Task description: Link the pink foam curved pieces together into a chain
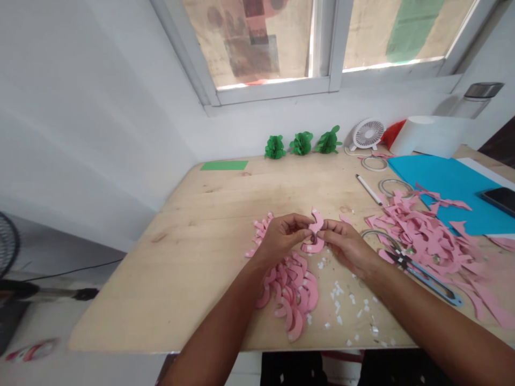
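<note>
An S-shaped pink paper piece (317, 225), with small white patches on it, is held up over the pale wooden table (201, 241), between the left hand (287, 236) and the right hand (346, 244). Both hands have thumb and fingers clamped on it near its middle. The step looks like pressing or lining up the narrow join; a light pinch and edges kept flush should serve best, since hard pressure could crease the curve. Just below lies a pile of curved pink paper pieces (295, 292), close enough for the left forearm to brush. Scattered tiny white paper bits (338, 305) could cling to anything tacky. Right of the right hand, a loose heap of pink paper offcuts (426, 230) and a long blue-and-black hand tool (436, 284) crowd that forearm's path
</note>
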Motion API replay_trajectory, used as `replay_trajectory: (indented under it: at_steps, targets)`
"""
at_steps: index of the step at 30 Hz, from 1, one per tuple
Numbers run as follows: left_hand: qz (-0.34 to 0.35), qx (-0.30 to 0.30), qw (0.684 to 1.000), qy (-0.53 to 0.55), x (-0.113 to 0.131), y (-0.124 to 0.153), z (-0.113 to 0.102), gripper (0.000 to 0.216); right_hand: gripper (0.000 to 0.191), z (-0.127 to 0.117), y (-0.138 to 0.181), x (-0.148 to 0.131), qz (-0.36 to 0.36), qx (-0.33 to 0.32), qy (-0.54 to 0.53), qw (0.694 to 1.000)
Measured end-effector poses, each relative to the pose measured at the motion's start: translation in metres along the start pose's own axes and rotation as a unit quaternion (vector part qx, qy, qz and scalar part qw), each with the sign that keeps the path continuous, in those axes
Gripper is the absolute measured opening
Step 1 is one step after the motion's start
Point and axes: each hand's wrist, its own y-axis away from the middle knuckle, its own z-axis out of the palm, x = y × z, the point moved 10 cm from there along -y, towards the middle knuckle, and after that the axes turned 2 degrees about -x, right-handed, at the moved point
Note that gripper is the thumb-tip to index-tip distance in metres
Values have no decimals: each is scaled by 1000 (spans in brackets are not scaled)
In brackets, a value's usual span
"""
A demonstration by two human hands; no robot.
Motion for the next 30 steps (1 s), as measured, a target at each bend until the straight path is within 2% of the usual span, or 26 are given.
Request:
replay_trajectory:
  at_steps: [10, 15, 23, 30]
  targets:
    - [28, -51, 998, -35, 11, 2, 5, 25, 7, 6, 3, 1, 19, -37, -35, 999]
    - [18, -34, 999, -37, 6, 1, 2, 24, 5, 7, 3, 1, 13, -34, -37, 999]
    - [10, -17, 1000, -13, -6, -2, -5, 23, 13, -1, 3, 4, 0, 25, 13, 1000]
    - [28, 32, 999, 1, 0, -3, -16, 18, 16, 12, 6, 5, 26, -18, -43, 999]
